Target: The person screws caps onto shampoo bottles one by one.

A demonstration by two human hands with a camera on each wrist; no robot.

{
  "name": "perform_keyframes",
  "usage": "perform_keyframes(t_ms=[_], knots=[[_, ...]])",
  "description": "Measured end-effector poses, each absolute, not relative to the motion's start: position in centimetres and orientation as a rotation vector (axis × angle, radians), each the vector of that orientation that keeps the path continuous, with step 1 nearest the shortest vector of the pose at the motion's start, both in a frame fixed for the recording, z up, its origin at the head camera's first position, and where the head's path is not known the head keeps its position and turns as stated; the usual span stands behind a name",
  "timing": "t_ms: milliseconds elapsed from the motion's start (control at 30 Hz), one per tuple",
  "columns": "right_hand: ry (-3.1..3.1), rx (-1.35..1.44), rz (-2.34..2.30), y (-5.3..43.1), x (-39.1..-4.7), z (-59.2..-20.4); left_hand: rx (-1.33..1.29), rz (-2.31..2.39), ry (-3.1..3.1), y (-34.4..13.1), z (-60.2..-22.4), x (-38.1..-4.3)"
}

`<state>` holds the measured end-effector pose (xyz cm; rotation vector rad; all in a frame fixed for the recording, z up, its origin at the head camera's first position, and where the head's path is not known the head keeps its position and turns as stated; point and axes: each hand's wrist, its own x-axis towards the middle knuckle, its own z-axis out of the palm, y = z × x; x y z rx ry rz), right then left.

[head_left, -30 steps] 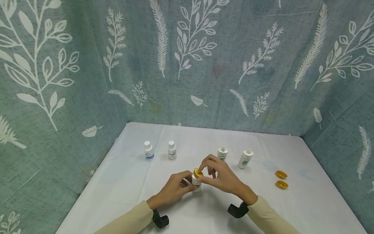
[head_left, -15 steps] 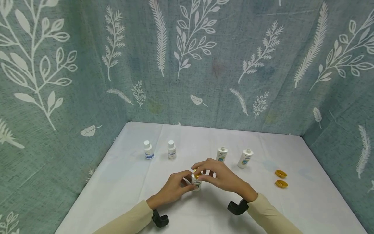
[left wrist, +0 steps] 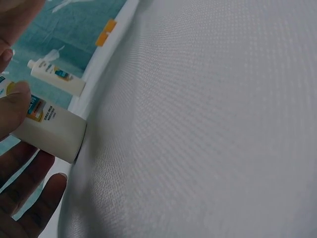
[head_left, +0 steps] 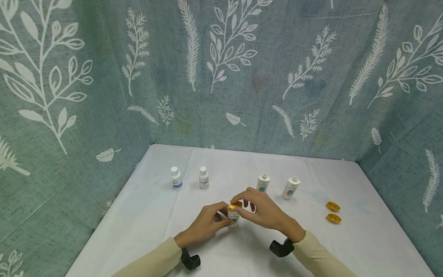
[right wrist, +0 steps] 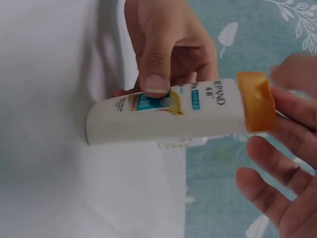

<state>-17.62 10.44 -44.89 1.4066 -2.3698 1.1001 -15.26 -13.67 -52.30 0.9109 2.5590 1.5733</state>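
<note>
Two bare hands meet over one white bottle (right wrist: pixel 153 129) near the middle of a white-covered worktop (head_left: pixel 149 227). The bottle appears upright, its base at the cloth. The left hand (head_left: pixel 204 223) grips it, thumb across the label and fingers around the back. The right hand (head_left: pixel 261 207) has thumb and forefinger curled about the orange cap (right wrist: pixel 256 101) on top; how hard they squeeze or press, I cannot tell.

The cap looks level, but whether it is fully seated is unclear. A push from off-centre could leave it crooked or make it pop loose. If the left thumb slackens, the bottle could twist or tip, since its body looks flattened and narrow.

Just beyond the right hand stands an uncapped bottle (head_left: pixel 263 182), with a second uncapped bottle (head_left: pixel 291 188) beside it; a careless sweep of the knuckles could topple the nearer one. Two orange rings (head_left: pixel 333 206) lie well apart, farther right.
</note>
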Motion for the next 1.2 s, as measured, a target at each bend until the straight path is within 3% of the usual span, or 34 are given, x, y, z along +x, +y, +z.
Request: perform_keyframes(t_ms=[300, 600, 900, 1200], knots=[[-2.345, 1.322, 1.119, 11.37, -17.91, -44.47, 0.863, 1.546, 2.573, -13.7, -52.14, -15.29], [-2.371, 1.588, 1.23, 11.28, -18.29, -44.71, 0.879, 1.557, 2.566, -13.7, -52.44, -15.3], [-2.384, 1.317, 1.153, 11.28, -18.05, -44.88, 0.873, 1.557, 2.566, -13.62, -52.45, -15.21], [-2.409, 1.319, 1.153, 10.61, -17.72, -45.26, 0.866, 1.563, 2.576, -13.52, -52.13, -15.2]])
